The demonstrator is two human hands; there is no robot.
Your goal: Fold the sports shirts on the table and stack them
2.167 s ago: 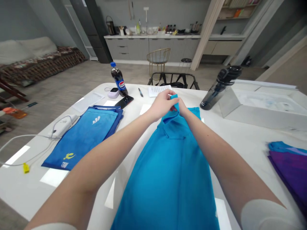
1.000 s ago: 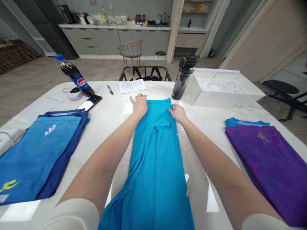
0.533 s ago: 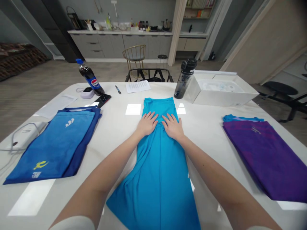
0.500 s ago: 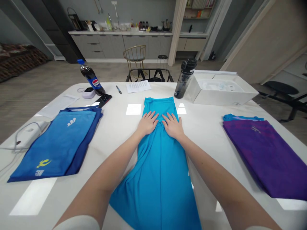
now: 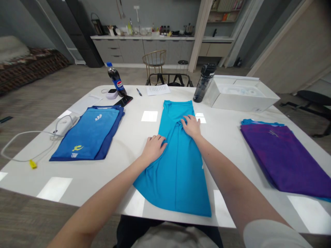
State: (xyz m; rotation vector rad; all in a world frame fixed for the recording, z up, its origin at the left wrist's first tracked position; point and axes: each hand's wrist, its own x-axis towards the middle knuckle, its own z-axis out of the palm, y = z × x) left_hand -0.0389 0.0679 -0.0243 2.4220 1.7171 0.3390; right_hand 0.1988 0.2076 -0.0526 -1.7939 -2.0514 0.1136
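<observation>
The left hand [image 5: 153,148] lies flat, fingers spread, on the left edge of the turquoise garment [image 5: 178,162], the right hand [image 5: 191,126] flat farther up it, the cloth stretched lengthwise mid-tabletop [image 5: 129,137] from near edge toward far edge.

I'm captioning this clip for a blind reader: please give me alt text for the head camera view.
Both of a person's hands press flat on a turquoise garment laid lengthwise on a white table, left hand at its left edge, right hand farther up. Folded blue shirts lie left, purple shirts right.
</observation>
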